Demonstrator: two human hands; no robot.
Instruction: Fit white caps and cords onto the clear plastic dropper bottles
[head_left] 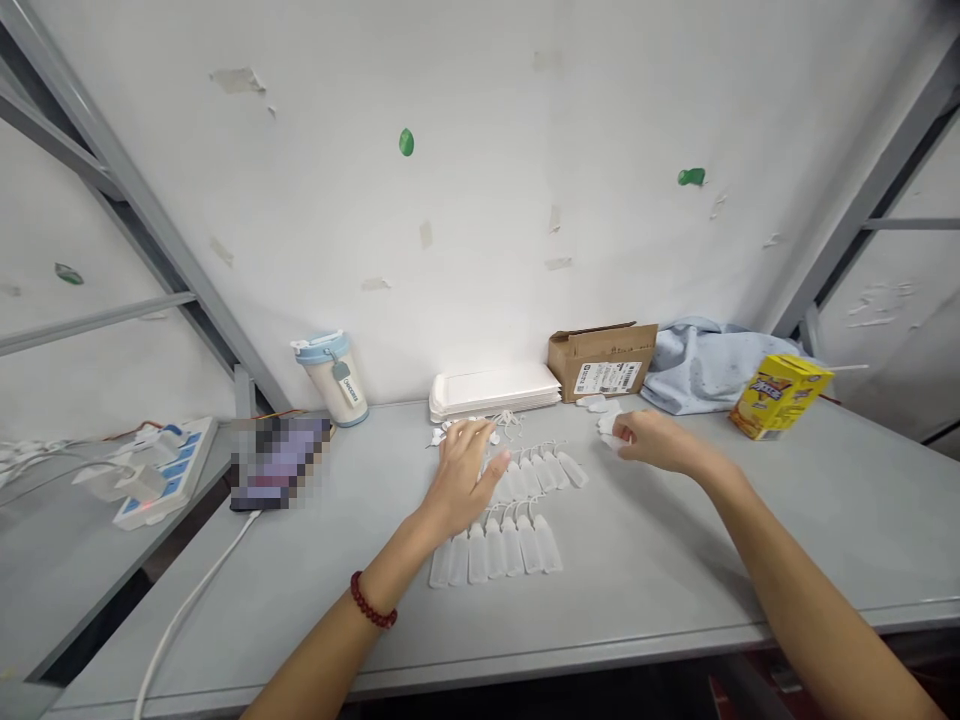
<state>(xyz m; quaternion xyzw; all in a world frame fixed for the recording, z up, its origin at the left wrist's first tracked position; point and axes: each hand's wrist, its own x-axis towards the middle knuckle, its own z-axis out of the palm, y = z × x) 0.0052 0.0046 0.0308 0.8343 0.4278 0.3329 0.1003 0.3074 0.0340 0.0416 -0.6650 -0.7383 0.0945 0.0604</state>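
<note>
My left hand hovers over the middle of the desk with thumb and fingers apart and nothing visible in it. Beneath and beside it lie two rows of small translucent sleeves with white strings, a back row partly covered by the hand and a front row. Small white pieces and loose white strings are just past its fingertips. Farther right, my right hand is closed in a pinch on a translucent sleeve. More loose translucent sleeves lie just beyond it.
Along the wall stand a cream tumbler, a stack of white trays, a cardboard box, a blue cloth and a yellow drink carton with a straw. At left are a phone, its cable and a power strip.
</note>
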